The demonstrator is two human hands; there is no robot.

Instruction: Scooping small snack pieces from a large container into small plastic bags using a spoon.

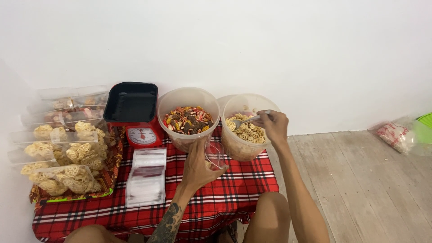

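My left hand [198, 166] holds a clear plastic bag [215, 155] open, in front of two translucent tubs. My right hand [271, 126] grips a metal spoon [247, 120] dipped into the right tub [245, 148], which is filled with pale flower-shaped crackers. The left tub [189, 96] holds a mixed snack of red, orange and brown pieces. Both tubs stand on a red plaid cloth [202, 202].
A red kitchen scale [143, 135] with a black tray [132, 101] stands left of the tubs. A stack of empty clear bags [146, 177] lies before it. Several filled cracker bags [67, 157] are piled on a tray at left. Another packet [398, 135] lies on the wooden floor at right.
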